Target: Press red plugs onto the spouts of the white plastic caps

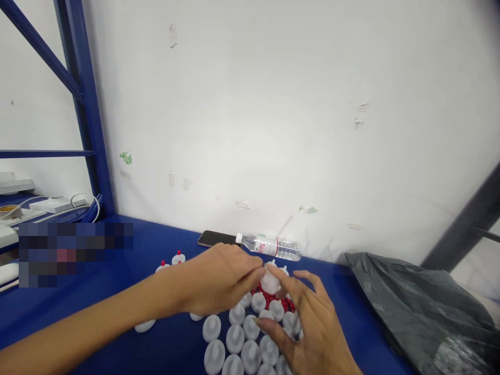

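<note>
Many translucent white nozzle caps (235, 339), round with a pointed tip, stand in rows on the blue table. One white nozzle cap (270, 283) is raised beside the fingertips of both hands, above a pile of small red caps (269, 298). My right hand (316, 320) curves around that nozzle cap with its index finger against it; the thumb is apart, over the rows. My left hand (219, 281) is closed in a pinch at the same nozzle cap, and what lies between its fingers is hidden. Several nozzle caps with red tips (178, 257) stand beyond the left forearm.
A dark phone (219, 238) and a clear plastic bottle (269, 246) lie along the white wall. On the right lies a grey plastic bag (422, 307). A blue metal frame (88, 114) rises at the left, with white devices and cables (58, 203) behind it.
</note>
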Demonstrator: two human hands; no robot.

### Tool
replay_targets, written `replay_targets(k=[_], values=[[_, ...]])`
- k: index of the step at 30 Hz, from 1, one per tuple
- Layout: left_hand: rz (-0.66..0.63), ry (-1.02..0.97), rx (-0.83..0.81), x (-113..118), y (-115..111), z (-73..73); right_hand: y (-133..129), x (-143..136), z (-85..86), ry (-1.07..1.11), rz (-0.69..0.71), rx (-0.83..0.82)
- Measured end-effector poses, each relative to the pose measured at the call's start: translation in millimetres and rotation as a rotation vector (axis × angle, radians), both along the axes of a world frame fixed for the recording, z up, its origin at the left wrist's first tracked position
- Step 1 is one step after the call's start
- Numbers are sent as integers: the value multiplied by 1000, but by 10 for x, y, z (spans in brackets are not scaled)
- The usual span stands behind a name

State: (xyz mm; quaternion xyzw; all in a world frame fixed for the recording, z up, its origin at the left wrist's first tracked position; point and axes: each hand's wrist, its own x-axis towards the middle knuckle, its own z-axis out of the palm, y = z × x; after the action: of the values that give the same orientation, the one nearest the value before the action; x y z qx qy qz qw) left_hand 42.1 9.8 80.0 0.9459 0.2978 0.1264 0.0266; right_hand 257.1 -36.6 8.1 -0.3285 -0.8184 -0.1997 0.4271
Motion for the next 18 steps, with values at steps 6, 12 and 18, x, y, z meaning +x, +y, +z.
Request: replay_targets(k=[6,12,18], values=[[-122,-118,22,141,-68,-165,-3,-14,31,81,-36,44],[-75,-159,-58,136,-93,-84,25,-8,-24,76,-98,59],[55,-393,-485,108,-40,-91,-41,-1,10,227,-83,-131]])
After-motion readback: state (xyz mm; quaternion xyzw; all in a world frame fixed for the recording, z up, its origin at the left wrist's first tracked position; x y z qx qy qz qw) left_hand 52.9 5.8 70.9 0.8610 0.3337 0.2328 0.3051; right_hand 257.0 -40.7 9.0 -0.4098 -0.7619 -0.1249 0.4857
